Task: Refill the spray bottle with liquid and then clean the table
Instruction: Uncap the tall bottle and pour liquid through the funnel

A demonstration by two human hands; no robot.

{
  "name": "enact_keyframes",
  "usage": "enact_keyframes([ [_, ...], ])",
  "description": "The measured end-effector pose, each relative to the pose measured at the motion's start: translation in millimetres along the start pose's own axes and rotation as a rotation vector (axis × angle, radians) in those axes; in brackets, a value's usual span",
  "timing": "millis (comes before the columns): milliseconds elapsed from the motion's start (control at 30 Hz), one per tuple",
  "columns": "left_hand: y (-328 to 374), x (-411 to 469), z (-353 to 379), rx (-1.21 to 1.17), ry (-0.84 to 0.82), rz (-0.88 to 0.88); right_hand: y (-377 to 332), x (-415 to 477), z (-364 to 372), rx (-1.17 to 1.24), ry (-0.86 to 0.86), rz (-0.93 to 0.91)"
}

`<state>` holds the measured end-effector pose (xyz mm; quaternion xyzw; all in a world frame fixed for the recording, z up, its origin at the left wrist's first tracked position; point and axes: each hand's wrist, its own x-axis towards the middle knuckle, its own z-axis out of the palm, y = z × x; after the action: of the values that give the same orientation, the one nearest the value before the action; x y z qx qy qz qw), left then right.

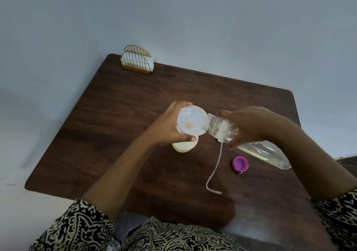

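Funnel (pixel 191 122) gripped in my left hand (pixel 168 131) atop the cream spray bottle (pixel 183 147); my right hand (pixel 251 127) clasps the tilted clear bottle (pixel 266 151), mouth at funnel's rim.

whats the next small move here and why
Probably the right hand should tip the clear bottle a little further: its mouth sits at the funnel rim, the left hand holds the funnel on the spray bottle, and much liquid lies in the clear bottle.

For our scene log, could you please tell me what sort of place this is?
Likely a home or café dining corner: a wooden table with a gold wire napkin holder, stocked with white napkins, at its far corner.
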<state>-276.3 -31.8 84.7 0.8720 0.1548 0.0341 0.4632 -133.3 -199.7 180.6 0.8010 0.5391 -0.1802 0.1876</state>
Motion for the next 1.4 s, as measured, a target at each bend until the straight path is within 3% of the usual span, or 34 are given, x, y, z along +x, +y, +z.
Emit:
enact_keyframes([
  [933, -1.3, 0.0, 0.2, 0.002, 0.014, -0.009, 11.2, 2.9, 60.1, 0.522, 0.193, -0.036],
  [1400, 2.3, -1.0, -1.2, -0.01, 0.02, -0.011, 7.8, 1.8, 69.5, 0.666, 0.218, -0.047],
])
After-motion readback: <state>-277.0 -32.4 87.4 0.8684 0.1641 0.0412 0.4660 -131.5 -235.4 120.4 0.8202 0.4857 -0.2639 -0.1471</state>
